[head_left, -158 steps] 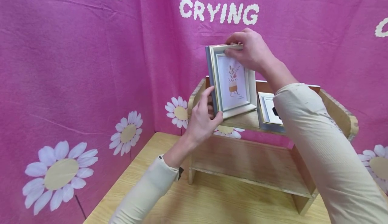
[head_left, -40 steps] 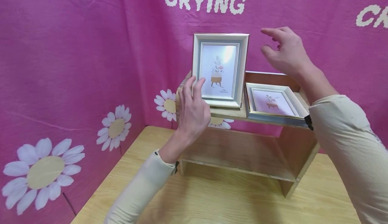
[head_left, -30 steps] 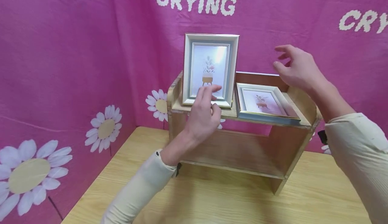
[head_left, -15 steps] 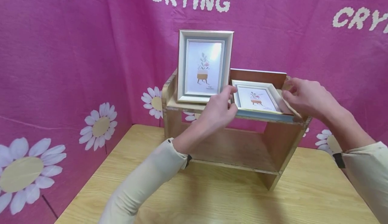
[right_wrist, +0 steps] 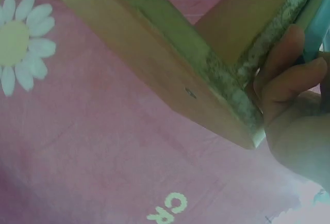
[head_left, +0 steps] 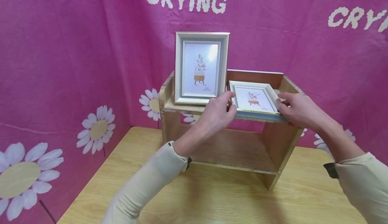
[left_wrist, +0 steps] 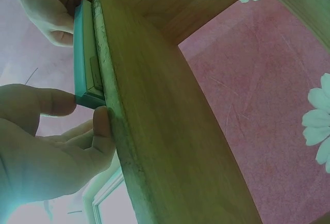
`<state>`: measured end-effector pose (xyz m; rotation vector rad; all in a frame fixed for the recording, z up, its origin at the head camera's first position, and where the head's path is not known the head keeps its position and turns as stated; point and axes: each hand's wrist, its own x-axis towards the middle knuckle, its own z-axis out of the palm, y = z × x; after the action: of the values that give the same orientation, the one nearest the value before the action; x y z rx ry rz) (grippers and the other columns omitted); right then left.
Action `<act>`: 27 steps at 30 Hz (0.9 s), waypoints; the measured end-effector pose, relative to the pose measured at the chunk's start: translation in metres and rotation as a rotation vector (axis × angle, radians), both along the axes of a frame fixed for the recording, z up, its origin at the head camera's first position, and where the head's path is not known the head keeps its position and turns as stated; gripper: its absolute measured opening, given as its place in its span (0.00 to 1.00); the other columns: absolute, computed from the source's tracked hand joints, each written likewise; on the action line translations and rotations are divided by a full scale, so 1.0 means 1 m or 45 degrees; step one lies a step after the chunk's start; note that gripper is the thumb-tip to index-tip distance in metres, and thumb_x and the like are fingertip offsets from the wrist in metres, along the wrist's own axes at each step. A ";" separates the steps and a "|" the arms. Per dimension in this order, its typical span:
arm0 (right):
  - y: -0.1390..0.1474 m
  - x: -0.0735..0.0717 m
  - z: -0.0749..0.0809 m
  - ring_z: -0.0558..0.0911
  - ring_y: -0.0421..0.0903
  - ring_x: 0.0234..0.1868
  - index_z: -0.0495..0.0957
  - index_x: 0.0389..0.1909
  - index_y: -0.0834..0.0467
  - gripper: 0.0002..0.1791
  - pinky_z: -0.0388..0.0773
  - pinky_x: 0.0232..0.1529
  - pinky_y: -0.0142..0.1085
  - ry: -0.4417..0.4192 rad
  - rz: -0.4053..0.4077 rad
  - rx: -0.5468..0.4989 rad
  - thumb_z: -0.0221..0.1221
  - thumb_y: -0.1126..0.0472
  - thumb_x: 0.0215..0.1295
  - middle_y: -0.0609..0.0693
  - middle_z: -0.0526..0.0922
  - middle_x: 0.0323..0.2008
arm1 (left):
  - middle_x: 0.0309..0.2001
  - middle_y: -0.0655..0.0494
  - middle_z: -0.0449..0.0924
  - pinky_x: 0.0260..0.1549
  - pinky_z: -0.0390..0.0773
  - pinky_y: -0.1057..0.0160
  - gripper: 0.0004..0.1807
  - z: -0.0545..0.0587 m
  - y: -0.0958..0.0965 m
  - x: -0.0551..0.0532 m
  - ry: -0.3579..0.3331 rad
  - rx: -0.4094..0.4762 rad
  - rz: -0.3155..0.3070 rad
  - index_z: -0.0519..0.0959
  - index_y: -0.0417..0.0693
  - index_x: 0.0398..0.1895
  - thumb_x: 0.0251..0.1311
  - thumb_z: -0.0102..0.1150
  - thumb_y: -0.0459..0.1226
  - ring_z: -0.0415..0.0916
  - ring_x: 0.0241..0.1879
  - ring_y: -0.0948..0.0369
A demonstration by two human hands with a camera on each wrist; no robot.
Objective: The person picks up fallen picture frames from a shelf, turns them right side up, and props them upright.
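A picture frame with a cream and blue-grey border and a potted-plant print lies face up on the upper board of a wooden shelf. My left hand grips its left end, thumb and fingertips at the corner in the left wrist view, where the frame's blue edge shows. My right hand holds its right end, with fingers curled at the edge beside the shelf's side panel. A matching upright picture frame stands left of it on the same board, touched by neither hand.
The shelf stands on a light wooden table. Its raised side panels and back strip bound the upper board. A pink cloth with daisies and lettering hangs behind and to the left.
Both hands have left the frame that now stands upright and moved right to the lying frame. Over the last half second the right hand has come down and in to its right edge.
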<state>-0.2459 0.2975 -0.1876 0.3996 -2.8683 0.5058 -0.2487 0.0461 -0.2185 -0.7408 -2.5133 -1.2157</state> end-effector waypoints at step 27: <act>0.003 0.015 -0.031 0.71 0.33 0.16 0.77 0.56 0.67 0.21 0.68 0.15 0.28 0.402 -0.097 -0.409 0.48 0.65 0.66 0.64 0.82 0.34 | 0.31 0.54 0.79 0.19 0.74 0.71 0.15 -0.013 0.007 0.003 0.094 0.280 -0.053 0.76 0.43 0.57 0.70 0.50 0.31 0.73 0.25 0.64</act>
<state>-0.2313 0.3000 -0.2184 0.2841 -2.4358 0.7956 -0.2456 0.0527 -0.2319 -0.7708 -2.2695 -1.4231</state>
